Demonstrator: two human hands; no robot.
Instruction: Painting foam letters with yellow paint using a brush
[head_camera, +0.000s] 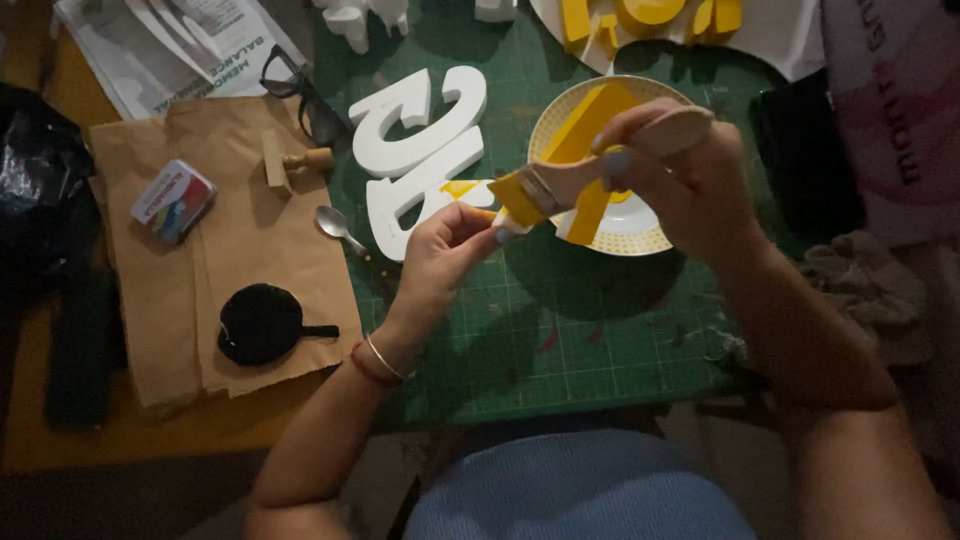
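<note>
Right hand (690, 175): fingers wrapped around the wooden paintbrush (600, 165), held over the yellow-smeared plate (640, 232).
Left hand (445, 250): fingertips pinching the brush's yellow bristles (515, 205).
Nearby: white letters (420, 150) on green cutting mat (580, 340).

1 brush (540, 190), 1 plate (640, 235), 1 spoon (335, 224), 1 pr glasses (305, 95), 1 tin (173, 200).

Both forearms are raised from the lower edge of the view and are brought together over the middle. The left hand (445, 250) is turned with the palm upward, the wrist is bent slightly, and the fingertips (492, 232) are pinched together. Two thin bangles are worn on the left wrist. The right hand (680, 175) is held higher, and its fingers are curled closed in a firm grasp, the knuckles turned outward.
</note>
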